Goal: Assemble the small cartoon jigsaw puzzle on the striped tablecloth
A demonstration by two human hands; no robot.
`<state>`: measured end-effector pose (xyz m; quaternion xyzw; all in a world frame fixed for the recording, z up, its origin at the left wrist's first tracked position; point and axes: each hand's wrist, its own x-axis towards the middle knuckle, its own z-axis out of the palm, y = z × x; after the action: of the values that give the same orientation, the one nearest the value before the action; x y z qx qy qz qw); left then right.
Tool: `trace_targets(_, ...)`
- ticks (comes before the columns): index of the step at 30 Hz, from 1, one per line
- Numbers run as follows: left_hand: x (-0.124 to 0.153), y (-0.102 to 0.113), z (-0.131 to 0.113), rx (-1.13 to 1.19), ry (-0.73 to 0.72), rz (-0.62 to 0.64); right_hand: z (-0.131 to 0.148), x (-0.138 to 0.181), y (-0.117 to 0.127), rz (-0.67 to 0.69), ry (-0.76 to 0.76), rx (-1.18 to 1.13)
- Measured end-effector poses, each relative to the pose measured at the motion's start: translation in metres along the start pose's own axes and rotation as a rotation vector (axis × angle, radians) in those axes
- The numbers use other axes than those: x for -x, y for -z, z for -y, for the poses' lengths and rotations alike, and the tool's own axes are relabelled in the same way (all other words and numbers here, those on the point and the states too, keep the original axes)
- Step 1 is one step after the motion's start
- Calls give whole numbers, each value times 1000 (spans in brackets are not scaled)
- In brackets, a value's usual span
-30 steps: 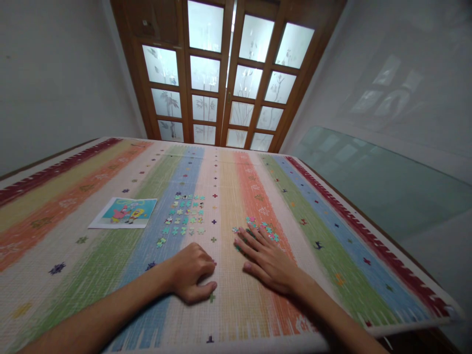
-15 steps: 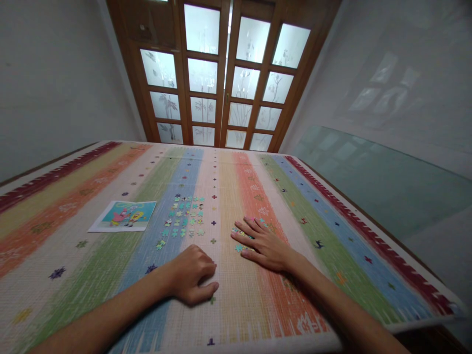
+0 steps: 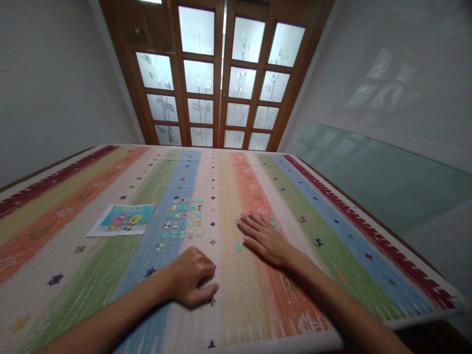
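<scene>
My right hand [image 3: 263,239] lies flat, palm down, its fingers stretched out over some jigsaw puzzle pieces that it partly hides. One loose turquoise puzzle piece [image 3: 238,248] lies just left of it, and a few more pieces [image 3: 273,222] show past its fingers on the right. My left hand [image 3: 193,277] rests on the cloth with the fingers curled under and the thumb apart; nothing shows in it. Beyond it, several puzzle pieces [image 3: 182,219] are laid out in loose rows, not joined. A printed cartoon picture [image 3: 123,219] lies left of these rows.
A striped, patterned tablecloth [image 3: 236,305] covers the large table. At the right side a greenish glass panel [image 3: 368,177] leans by the wall. Wooden doors with frosted panes [image 3: 241,81] stand behind the far edge.
My right hand has slid slightly to the right over the pieces, leaving one turquoise piece uncovered on its left. My left hand has stayed in place. The view has shifted a little.
</scene>
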<state>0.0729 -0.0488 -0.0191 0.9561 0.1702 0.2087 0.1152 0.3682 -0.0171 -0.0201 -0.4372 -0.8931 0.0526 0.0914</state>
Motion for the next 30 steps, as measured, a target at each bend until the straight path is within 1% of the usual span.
trace_targets(3,1,0,1,-3,6,4,20,-4,0,7,63,15)
trace_targets(6,2,-2,3,-11,13,19,22,-9,-3,21,50,21)
trace_targets(10,4,-5,7,10,8,27,4,-8,-9,-7,-32,32)
trace_targets(16,3,-5,7,20,-1,0,-20,3,-11,-72,-106,66)
trace_targets(24,0,1,0,-84,-58,-75,-33,5,-15,-27,-136,83)
trace_targets(30,1,0,1,-88,-61,-53,-46,2,-13,-10,-162,95)
